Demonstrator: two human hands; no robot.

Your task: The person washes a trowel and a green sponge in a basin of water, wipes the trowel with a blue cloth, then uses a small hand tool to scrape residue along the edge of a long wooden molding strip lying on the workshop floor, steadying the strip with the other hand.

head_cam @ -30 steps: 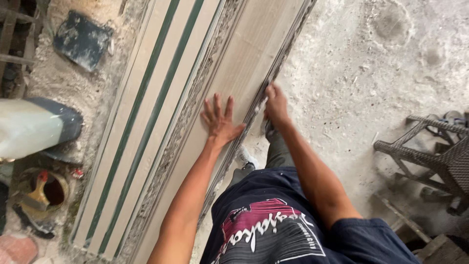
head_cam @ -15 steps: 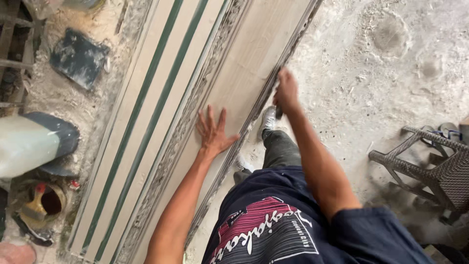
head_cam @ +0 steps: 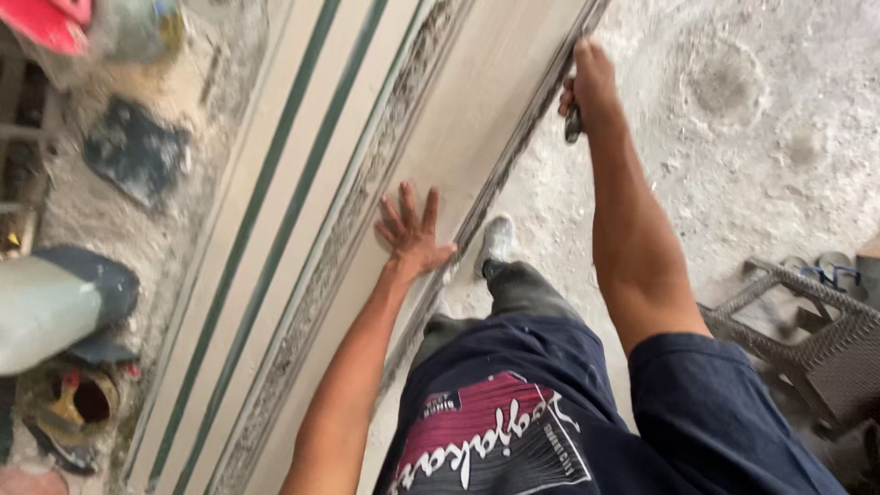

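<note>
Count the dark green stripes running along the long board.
2. Both green stripes run lengthwise on the board's left part: the left stripe nearer the outer edge, the right stripe beside it, both left of the flat left hand. None seem hidden.

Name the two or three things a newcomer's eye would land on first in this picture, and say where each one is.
First comes the long pale panel, running slantwise through the middle, with green-striped boards beside it on the left. The left hand lies flat and spread on the panel, while the right hand grips a dark tool at the panel's right edge. A wicker chair stands at lower right.
</note>
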